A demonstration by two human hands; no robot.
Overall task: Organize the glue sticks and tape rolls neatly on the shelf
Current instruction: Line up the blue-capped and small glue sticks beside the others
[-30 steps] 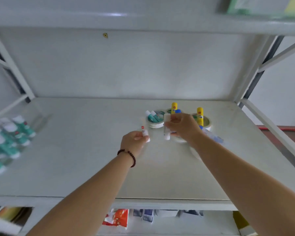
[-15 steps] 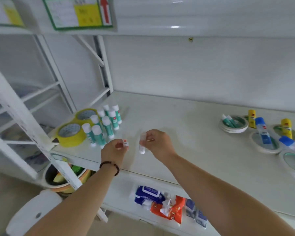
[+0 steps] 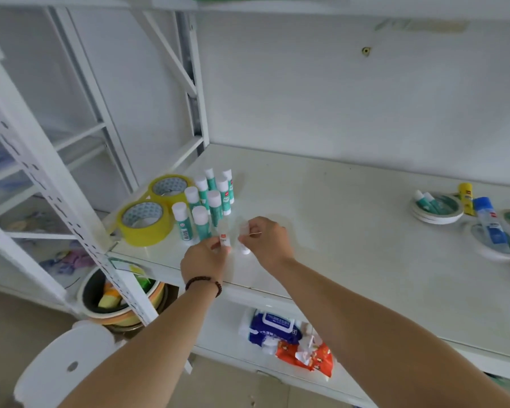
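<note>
No legible text; glue stick [image 3: 225,241] label red, unreadable.

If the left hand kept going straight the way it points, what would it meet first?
Most likely the cluster of green glue sticks standing just beyond the left hand, which already holds a small white stick. The nearest upright stick in that cluster looks first in line, though depth is hard to judge from one view.

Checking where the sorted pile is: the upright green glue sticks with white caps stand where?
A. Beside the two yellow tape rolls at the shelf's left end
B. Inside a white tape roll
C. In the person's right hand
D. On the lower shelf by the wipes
A: the green glue sticks stand upright in a cluster right beside the yellow tape rolls on the shelf.
</note>
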